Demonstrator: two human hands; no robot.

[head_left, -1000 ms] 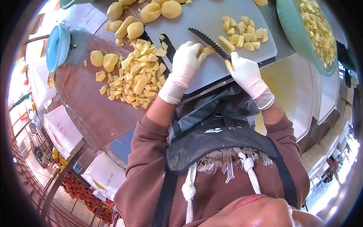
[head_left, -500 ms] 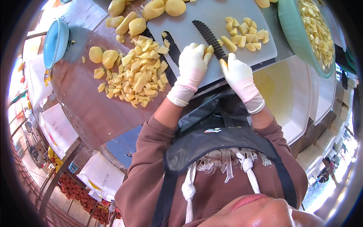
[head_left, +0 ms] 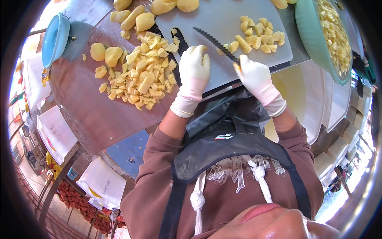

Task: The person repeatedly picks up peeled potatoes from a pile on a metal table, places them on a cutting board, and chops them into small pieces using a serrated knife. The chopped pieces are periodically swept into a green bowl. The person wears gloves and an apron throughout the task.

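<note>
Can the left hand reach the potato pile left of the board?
Probably yes: the left hand is near the pile, with only the flat edge of the board between them.

Off to the left there's a light blue basin (head_left: 54, 42), a couple of white containers (head_left: 97, 175) further down — dark scribbles (head_left: 106, 186) on their sides — and some blurry reddish heap (head_left: 75, 202) at lower left.

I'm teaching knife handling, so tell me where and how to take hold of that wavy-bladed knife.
Best take the wavy-bladed knife by its handle end, coming from the near right: it points far-left, so this side likely avoids the blade. The right grip closes there, hiding most of the handle.
</note>
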